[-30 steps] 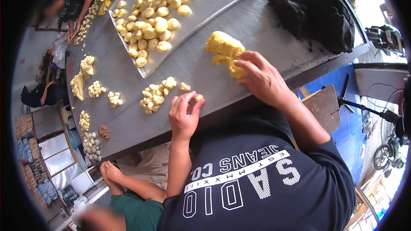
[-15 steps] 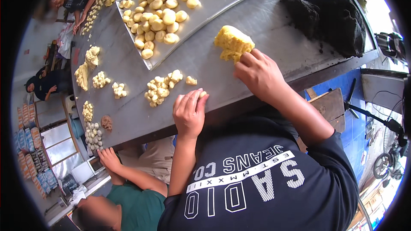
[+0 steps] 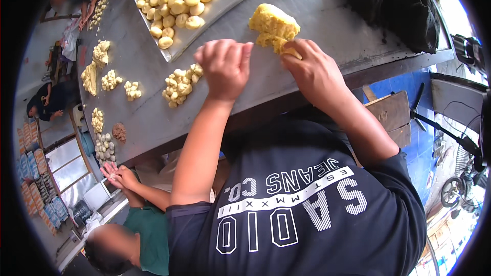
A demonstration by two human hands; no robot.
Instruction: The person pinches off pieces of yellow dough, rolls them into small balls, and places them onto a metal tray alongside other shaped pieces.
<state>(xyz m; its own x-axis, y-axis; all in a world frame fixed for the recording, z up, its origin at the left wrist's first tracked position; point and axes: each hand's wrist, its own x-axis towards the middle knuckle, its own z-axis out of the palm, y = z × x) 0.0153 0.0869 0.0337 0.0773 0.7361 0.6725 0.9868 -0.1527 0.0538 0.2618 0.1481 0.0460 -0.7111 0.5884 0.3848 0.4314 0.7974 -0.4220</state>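
Observation:
My right hand (image 3: 314, 71) is closed at the near end of a rough yellow lump of dough (image 3: 274, 22), its fingers pinching the torn lower part. To its left, my left hand (image 3: 223, 66) hovers over the steel table, fingers curled in and slightly blurred; whatever they may hold is hidden. Just beside that hand lies a pile of small pale dough pieces (image 3: 177, 88), partly covered by it. Beyond, a metal tray (image 3: 225, 11) carries many smooth round dough balls (image 3: 180, 6).
A large black mass (image 3: 391, 13) sits at the table's far right. Small dough heaps (image 3: 111, 79), grey-white balls (image 3: 105, 148) and a brown crumbly heap (image 3: 118, 132) lie along the left. A co-worker in green (image 3: 147, 240) works at the left corner; others stand farther back.
My left hand has lifted up and forward from near the table's edge, over the dough pieces. My right hand stays at the yellow lump. The view has shifted slightly; the co-worker's hands have come together.

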